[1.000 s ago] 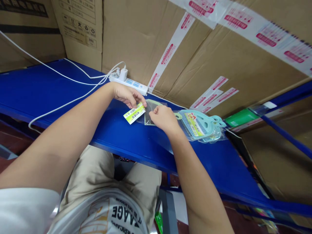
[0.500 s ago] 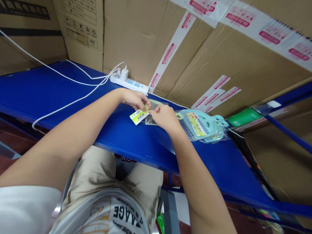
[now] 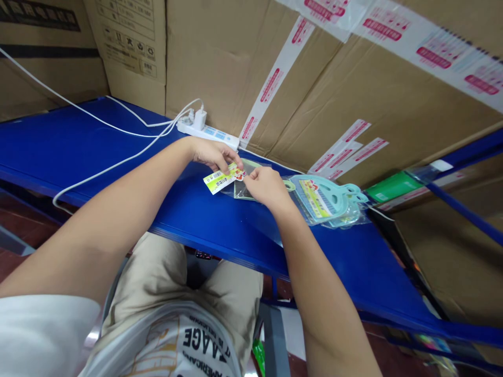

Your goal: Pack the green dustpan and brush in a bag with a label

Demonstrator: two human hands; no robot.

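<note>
My left hand [image 3: 218, 156] pinches a yellow-green and white label card [image 3: 219, 181] with printing and a barcode. Closed at the fingertips, my right hand [image 3: 268, 186] meets the card's right end, where red pictures show. Under the hands lies a clear plastic bag with a pale green-framed, dark-centred item [image 3: 244, 190], partly covered by my right hand. Its small green loop [image 3: 290, 185] sticks out on the right. Beside it are light blue cutting boards [image 3: 329, 195] in clear bags, the top one bearing a similar label.
A white power strip [image 3: 210, 135] with plugs and white cables stands behind my left hand on the blue table [image 3: 204, 220]. Taped cardboard [image 3: 220, 63] walls the back. At the right a green packet [image 3: 396, 187] rests near a blue metal bar.
The label card has shifted slightly left and turned, so more of its printed face and red pictures show. Both hands stay in nearly the same place.
</note>
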